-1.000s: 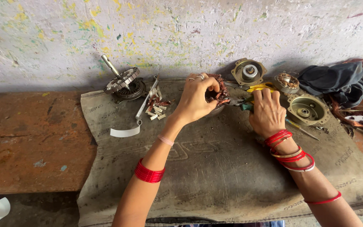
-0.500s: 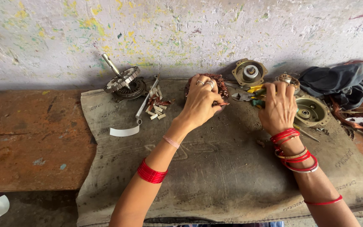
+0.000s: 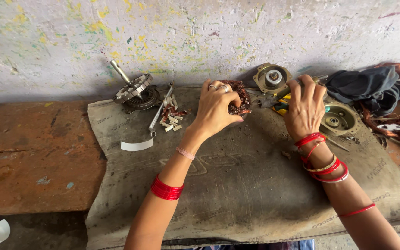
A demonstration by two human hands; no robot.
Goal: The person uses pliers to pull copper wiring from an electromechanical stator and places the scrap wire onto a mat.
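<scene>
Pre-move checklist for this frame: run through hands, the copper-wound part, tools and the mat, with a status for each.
1. Left hand on the copper-wound stator: ok, fingers curl over its top.
2. Stator resting on the sacking mat: cannot tell, the hand hides its base.
3. Right hand at the yellow-handled tool: cannot tell whether it grips it; the fingers cover most of it.
4. Round metal housing clear of the right hand: ok, beside it, apart.
5. Pile of small slips away from both hands: ok.
6. Both hands fully in view: ok.
</scene>
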